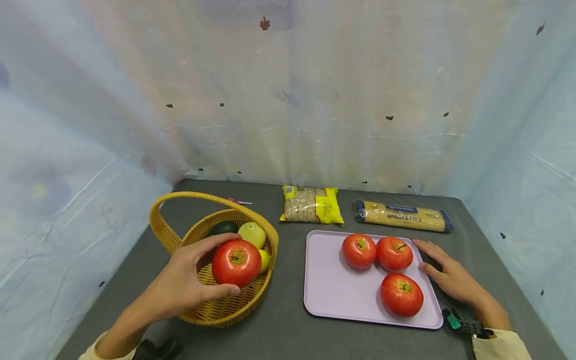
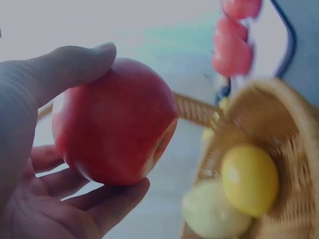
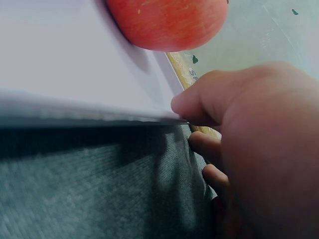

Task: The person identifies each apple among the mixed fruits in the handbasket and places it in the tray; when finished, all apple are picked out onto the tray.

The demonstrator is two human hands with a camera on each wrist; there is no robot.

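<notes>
My left hand (image 1: 180, 280) grips a red apple (image 1: 236, 263), thumb on one side and fingers on the other. The apple is held above a yellow wicker basket (image 1: 216, 320) with a tall arched handle. Inside the basket lie a pale yellow-green round fruit (image 1: 252, 234), a yellow fruit (image 2: 250, 180) and a dark green one (image 1: 223, 228), partly covered by the hand. At the right, my right hand (image 1: 452, 277) rests against the edge of a lilac tray (image 1: 335, 295), its thumb touching the rim. Three red apples (image 1: 401, 295) sit on the tray's right part.
Behind the tray lie a yellow bag of grains (image 1: 311, 205) and a packet of spaghetti (image 1: 404, 216). A thin pink-handled item (image 1: 240, 201) lies behind the basket. Pale sheeting (image 1: 315, 100) hangs round the grey tabletop (image 1: 288, 320).
</notes>
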